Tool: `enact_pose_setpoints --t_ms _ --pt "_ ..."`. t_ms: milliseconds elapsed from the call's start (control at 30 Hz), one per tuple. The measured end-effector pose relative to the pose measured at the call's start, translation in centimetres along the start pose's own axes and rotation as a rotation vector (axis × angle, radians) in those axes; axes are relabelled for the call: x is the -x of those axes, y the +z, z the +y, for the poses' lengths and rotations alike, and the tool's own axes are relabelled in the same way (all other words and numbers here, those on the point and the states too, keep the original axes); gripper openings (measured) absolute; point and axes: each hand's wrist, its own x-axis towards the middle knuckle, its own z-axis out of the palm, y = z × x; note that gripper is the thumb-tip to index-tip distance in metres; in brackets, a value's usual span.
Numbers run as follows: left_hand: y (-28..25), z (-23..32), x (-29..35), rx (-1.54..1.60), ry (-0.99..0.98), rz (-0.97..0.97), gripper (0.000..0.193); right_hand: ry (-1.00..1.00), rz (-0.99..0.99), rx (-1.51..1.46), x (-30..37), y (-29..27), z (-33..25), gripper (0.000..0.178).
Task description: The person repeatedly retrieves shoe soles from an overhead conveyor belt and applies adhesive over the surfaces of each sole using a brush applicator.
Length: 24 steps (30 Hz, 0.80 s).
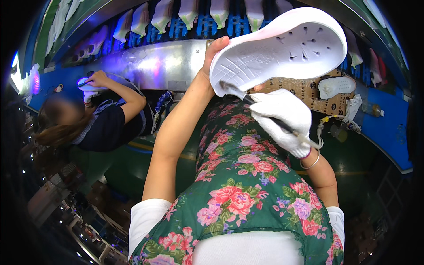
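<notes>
A white shoe sole (274, 57), its hollow inner face toward me, is held up in my bare left hand (212, 55). That hand grips the sole's left edge near the heel; most of its fingers are hidden behind it. My right hand (282, 117), in a white knit glove, is closed round the dark handle of a brush (242, 94). The brush tip touches the inside of the heel end. A thin pale hose (319, 132) runs near my right wrist; whether it joins the brush handle I cannot tell.
Another white sole (338, 87) lies on a cardboard sheet (304, 90) to the right. Beyond it are crumpled white material (353, 107) and a small bottle (372, 109). Shoe uppers (219, 12) line blue racks behind a metal panel (176, 62). A co-worker (112, 121) works at left.
</notes>
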Motion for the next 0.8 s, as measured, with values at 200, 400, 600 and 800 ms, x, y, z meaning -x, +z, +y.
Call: enact_pose_setpoints --t_ms 200,400,600,800 --pt "-0.5 0.3 -1.0 0.030 -0.041 -0.282 0.089 0.064 -0.045 -0.179 0.1 1.3 -0.8 0.023" --pt "0.8 0.1 -0.3 0.086 0.048 -0.073 0.088 0.210 0.062 -0.146 -0.3 1.5 0.0 0.016" --pt "-0.4 0.2 -0.3 0.110 0.101 -0.164 0.091 0.254 0.154 -0.180 -0.4 1.7 -0.1 0.020" --pt "0.8 -1.5 1.3 0.205 0.187 0.088 0.097 0.436 0.082 -0.327 -1.7 -0.5 -0.4 0.019"
